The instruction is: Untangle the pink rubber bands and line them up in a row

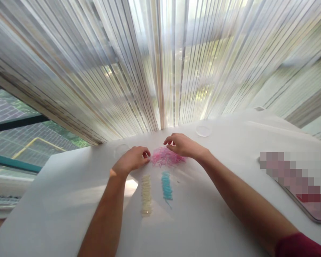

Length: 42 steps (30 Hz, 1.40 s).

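Head cam: L hand (132, 159) at left edge of pink pile (167, 159), R hand (186, 144) over its right side; can't tell if either's pinching any. Prob. best teasing thin, tangled bits apart w/ light fingertips. Nearer: ridged yellow strip (146, 194), blue strip (167, 187) on smooth white table (203, 221).

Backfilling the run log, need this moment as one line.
left hand: at left edge of pink strand pile | right hand: over pile, contact unclear | nearer wearer: cream row, blue row
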Tool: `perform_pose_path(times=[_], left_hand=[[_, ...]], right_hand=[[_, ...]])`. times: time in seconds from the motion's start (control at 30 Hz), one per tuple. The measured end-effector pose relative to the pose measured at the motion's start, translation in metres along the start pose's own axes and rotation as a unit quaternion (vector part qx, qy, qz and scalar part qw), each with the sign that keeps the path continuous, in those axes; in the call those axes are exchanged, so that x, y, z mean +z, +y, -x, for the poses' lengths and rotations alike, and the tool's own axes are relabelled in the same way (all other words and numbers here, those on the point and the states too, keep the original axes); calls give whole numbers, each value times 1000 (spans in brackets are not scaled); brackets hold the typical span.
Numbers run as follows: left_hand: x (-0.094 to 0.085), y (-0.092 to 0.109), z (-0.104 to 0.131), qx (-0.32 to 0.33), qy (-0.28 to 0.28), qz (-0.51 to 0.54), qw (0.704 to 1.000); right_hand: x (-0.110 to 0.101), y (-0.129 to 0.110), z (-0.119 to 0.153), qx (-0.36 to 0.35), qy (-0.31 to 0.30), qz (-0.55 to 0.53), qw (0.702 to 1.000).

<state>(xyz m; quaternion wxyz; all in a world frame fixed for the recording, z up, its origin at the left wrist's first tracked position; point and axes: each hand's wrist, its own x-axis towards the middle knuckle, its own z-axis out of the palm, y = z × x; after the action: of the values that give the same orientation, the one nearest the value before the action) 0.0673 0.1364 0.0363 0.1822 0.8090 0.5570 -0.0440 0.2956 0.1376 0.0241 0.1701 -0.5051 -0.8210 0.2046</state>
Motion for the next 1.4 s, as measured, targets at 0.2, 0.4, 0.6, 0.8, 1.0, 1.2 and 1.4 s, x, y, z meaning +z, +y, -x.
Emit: perform_pose_path(times=[0.2, 0.4, 0.6, 0.8, 1.0, 1.2, 1.4], left_hand=[[3, 0, -3, 21, -1, 12, 1000], [0, 6, 0, 23, 18, 19, 999], [9, 16, 1, 53, 26, 28, 998], [15, 16, -5, 62, 31, 10, 998], [7, 13, -3, 69, 29, 35, 997], [3, 8, -2, 60, 34, 47, 997], [10, 13, -4, 73, 50, 38, 995]], right_hand=[[0, 7, 4, -29, -45, 40, 998], [-4, 0, 7, -38, -78, 38, 996], [1, 1, 5, -37, -74, 74, 994], [-11, 11, 4, -31, -92, 84, 992], [-23, 20, 7, 31, -127, 63, 989], [-33, 25, 11, 75, -133, 57, 987], [-26, 16, 9, -1, -76, 50, 996]])
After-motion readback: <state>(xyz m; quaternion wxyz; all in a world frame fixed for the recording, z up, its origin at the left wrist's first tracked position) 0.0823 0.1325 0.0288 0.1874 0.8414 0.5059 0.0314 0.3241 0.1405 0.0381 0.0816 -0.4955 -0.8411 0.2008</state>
